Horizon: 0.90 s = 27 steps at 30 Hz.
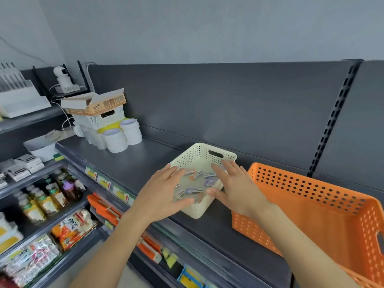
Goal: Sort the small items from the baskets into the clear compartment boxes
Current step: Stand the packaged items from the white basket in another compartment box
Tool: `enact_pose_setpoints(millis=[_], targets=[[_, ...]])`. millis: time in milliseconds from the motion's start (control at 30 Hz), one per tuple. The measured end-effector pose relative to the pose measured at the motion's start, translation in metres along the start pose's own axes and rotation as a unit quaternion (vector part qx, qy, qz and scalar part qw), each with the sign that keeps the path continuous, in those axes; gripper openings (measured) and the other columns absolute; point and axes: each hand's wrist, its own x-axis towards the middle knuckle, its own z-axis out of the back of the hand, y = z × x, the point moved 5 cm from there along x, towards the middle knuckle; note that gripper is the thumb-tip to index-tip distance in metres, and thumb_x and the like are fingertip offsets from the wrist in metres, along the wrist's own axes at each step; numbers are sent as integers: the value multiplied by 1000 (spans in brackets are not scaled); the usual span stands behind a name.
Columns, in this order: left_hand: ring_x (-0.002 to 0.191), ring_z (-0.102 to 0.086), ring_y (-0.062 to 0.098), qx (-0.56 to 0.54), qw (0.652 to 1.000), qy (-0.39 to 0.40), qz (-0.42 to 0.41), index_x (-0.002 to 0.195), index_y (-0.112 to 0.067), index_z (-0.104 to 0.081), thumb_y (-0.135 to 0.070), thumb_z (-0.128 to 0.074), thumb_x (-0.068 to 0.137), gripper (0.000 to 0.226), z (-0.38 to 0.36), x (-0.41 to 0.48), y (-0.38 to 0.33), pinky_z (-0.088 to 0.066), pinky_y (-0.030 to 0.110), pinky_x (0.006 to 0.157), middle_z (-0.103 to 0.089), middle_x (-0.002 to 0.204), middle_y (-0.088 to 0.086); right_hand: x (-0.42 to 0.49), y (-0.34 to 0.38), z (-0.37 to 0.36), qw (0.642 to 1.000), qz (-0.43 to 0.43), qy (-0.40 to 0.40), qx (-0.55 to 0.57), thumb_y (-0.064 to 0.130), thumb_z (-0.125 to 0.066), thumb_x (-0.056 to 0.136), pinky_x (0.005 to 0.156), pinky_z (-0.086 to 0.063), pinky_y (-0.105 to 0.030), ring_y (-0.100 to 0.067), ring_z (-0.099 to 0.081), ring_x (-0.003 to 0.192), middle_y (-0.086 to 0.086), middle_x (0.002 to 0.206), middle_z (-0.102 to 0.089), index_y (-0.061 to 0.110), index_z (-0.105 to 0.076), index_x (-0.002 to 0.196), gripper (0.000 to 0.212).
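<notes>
Left hand (164, 190), right hand (235, 189) forward, fingers straight.

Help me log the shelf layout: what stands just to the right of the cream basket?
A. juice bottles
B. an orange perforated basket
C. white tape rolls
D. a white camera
B: the orange basket stands on the same dark shelf, directly right of the cream basket.
</notes>
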Motion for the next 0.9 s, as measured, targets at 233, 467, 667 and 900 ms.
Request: enact_pose_setpoints(millis=[233,467,667,900], targets=[[132,-32,2,-40,998,39,-21,146,-31,-30,-61,-55,83,74,-16,53,21,-33,21,100,-33,146,-16,45,-16,-6,995,-47,-14,91,45,-55,93,113,-28,-35,-20,-17,144,-6,155,-25,19,-25,149,69],[124,-46,17,-51,990,133,-22,138,-17,-41,-46,-54,89,59,-58,116,42,-42,36,102,-49,137,0,65,-26,-12,991,-113,-14,74,48,-51,93,107,-33,-33,-22,-26,139,-7,148,-34,16,-31,146,64],[86,-55,22,27,983,179,-30,110,-11,-48,-45,-51,92,38,-92,162,48,-42,32,67,-58,100,5,74,-36,-10,981,-167,-51,81,47,-43,97,105,-36,-33,-21,-31,136,-6,145,-40,14,-37,143,58],[101,-54,28,84,974,194,-78,115,-8,-51,-31,-52,93,32,-111,183,43,-44,34,76,-50,113,11,74,-41,-15,964,-212,-87,136,55,-36,93,106,-29,-24,-17,-34,137,-3,149,-39,14,-37,145,66]])
